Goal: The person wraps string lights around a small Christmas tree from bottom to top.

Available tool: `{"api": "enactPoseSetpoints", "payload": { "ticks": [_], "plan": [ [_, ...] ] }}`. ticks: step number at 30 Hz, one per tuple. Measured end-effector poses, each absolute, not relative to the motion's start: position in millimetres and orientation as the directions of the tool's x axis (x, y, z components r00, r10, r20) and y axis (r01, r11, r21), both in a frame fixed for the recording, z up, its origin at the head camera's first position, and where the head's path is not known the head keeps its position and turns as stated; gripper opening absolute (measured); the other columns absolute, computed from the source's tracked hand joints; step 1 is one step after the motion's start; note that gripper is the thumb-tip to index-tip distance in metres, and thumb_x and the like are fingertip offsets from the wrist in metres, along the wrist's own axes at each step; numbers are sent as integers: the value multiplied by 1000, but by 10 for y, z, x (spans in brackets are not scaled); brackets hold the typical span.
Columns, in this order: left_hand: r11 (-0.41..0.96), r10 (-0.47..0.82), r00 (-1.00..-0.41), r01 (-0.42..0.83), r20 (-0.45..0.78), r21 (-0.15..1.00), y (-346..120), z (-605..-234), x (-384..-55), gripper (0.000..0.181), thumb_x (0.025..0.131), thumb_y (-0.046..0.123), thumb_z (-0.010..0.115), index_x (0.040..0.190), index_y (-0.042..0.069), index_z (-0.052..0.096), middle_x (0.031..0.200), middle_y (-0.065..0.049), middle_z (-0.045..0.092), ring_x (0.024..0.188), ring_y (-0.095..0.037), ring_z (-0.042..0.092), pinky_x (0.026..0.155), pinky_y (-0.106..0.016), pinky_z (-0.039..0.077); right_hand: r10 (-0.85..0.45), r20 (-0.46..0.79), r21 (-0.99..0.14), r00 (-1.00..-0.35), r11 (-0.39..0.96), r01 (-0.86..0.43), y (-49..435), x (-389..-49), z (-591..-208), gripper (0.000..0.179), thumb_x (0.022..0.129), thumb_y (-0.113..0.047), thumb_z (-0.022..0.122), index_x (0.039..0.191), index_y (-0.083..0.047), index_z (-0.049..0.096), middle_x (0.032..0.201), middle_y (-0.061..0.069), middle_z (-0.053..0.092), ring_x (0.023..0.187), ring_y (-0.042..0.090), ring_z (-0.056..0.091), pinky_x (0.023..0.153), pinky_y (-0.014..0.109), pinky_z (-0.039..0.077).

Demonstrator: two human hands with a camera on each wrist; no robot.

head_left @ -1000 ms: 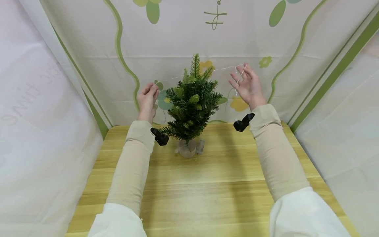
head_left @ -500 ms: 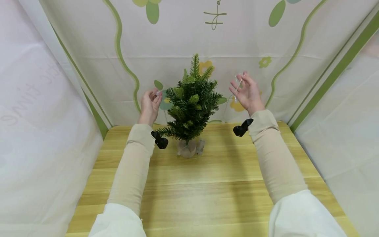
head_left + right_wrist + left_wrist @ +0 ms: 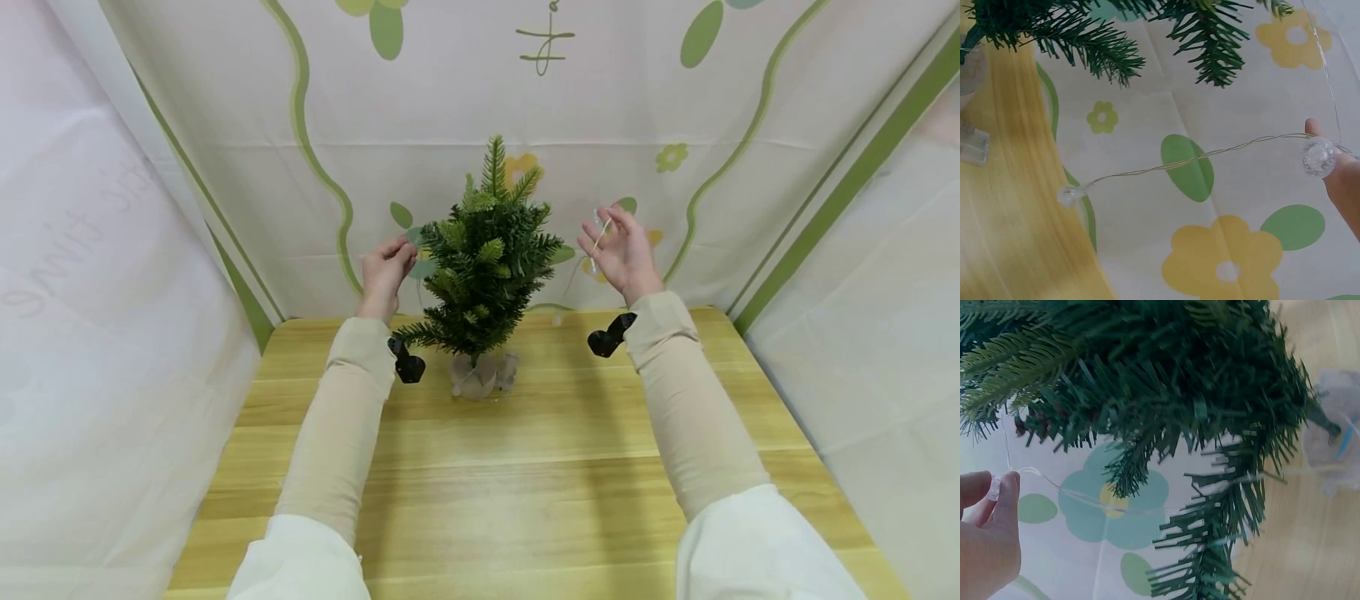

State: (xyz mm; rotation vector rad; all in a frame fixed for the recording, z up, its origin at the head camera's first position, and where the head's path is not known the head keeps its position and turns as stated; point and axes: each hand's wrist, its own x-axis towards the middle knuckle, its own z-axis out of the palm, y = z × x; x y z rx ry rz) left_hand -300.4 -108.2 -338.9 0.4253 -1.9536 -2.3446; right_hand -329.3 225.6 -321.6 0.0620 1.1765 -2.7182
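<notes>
A small artificial Christmas tree stands upright between my two hands. To its left, my left hand pinches the thin wire of a string of fairy lights between thumb and fingers, a clear bulb at the fingertips. From there the wire runs toward the tree's base. Right of the tree, palm up with fingers bent, my right hand holds another stretch of the string, which crosses its fingers. A round clear bulb hangs beside it, and twisted wire leads to a second bulb. Branches hide the wire behind the tree.
The tree's pale wrapped base rests near the far edge of the wooden table. A small translucent box lies beside the base. A printed cloth wall rises close behind, and white cloth panels flank both sides.
Both hands have come down and slightly inward, the right one farther. The wire that stretched behind the treetop has dropped from sight in the head view. The tree has stayed put.
</notes>
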Motion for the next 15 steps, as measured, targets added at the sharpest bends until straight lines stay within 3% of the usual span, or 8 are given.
{"api": "enactPoseSetpoints", "payload": {
  "ticks": [5, 8, 12, 15],
  "plan": [
    [-144, -234, -960, -120, -151, 982, -1085, -3387, -2972, 41, 97, 10, 53, 138, 1, 48, 144, -13, 46, 129, -27, 50, 106, -25, 45, -159, -133, -735, -978, -647, 205, 2273, -3310, -3275, 51, 98, -25, 52, 139, -25, 22, 162, -13, 1, 149, 21, 13, 123, 34, 20],
    [-138, -232, -962, -112, -142, 984, -1087, -3388, -2953, 41, 98, 10, 52, 138, 2, 48, 144, -13, 46, 128, -26, 51, 106, -24, 46, -170, -143, -766, -975, -605, 218, 2305, -3316, -3301, 58, 99, -26, 49, 146, -26, 15, 162, -12, 1, 145, 21, 24, 117, 29, 30],
    [-141, -225, -967, -92, -123, 986, -1087, -3387, -2925, 43, 98, 9, 52, 139, 2, 46, 144, -14, 46, 120, -19, 56, 105, -24, 46, -168, -142, -813, -975, -542, 212, 2385, -3307, -3290, 70, 101, -24, 45, 153, -33, -1, 162, -11, 4, 115, 12, 47, 87, 17, 47],
    [-137, -213, -972, -75, -103, 988, -1088, -3386, -2905, 44, 98, 9, 51, 141, 1, 44, 144, -16, 45, 120, -20, 55, 107, -25, 45, -164, -138, -854, -977, -479, 201, 2458, -3294, -3257, 65, 102, -22, 44, 154, -30, 6, 157, -9, 19, 92, 8, 52, 70, 14, 47]
  ]
}}
